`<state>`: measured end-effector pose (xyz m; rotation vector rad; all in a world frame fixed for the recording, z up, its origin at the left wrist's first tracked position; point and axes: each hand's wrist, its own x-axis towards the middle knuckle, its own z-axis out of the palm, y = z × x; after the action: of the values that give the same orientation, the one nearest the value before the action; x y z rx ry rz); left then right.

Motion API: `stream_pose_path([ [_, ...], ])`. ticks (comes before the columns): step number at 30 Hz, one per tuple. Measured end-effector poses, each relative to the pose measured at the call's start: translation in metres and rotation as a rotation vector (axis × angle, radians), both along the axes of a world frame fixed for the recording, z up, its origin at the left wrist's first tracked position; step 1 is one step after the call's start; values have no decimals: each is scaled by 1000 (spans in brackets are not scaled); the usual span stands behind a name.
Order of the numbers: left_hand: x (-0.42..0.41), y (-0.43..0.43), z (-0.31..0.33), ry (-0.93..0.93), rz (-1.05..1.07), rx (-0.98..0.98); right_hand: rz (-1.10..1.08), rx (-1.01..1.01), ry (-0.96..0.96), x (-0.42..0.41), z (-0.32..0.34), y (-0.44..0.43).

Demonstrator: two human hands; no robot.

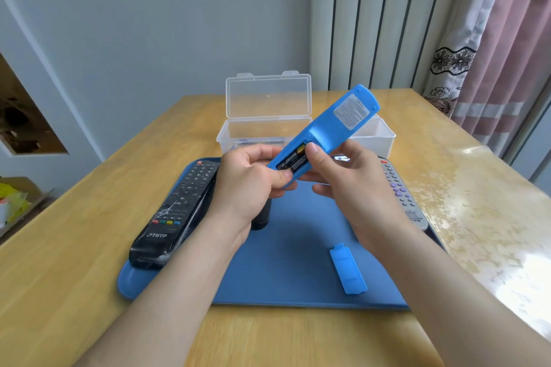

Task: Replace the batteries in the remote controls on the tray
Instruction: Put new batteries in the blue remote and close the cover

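Above the tray [283, 262], the left hand [247, 185] and right hand [348, 182] are gripping the blue remote [331, 125], the right one's thumb pressing a battery [293, 162]. If the thumb is slipping, that seemingly loose battery may be springing away.

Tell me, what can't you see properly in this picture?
Head view:
- Batteries in the blue remote: the right hand thumb covers part, so the count is unclear.
- Dark thing on the tray: mostly hidden under the left hand.
- Grey remote: right arm hides one side.
- Box contents: hands block them.
- Label: print too small.
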<state>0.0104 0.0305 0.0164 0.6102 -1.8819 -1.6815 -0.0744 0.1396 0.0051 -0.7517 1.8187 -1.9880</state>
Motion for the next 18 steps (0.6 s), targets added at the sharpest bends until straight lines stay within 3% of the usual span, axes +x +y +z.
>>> stream_pose_path([
  [8, -2, 6, -1, -116, -64, -6, -78, 59, 122, -9, -4, -2],
  [12, -6, 14, -9, -357, 44, -684, -197, 36, 172, -28, 4, 10],
  [18, -1, 34, -17, -647, -551, -967, -150, 150, 139, -36, 1, 18],
])
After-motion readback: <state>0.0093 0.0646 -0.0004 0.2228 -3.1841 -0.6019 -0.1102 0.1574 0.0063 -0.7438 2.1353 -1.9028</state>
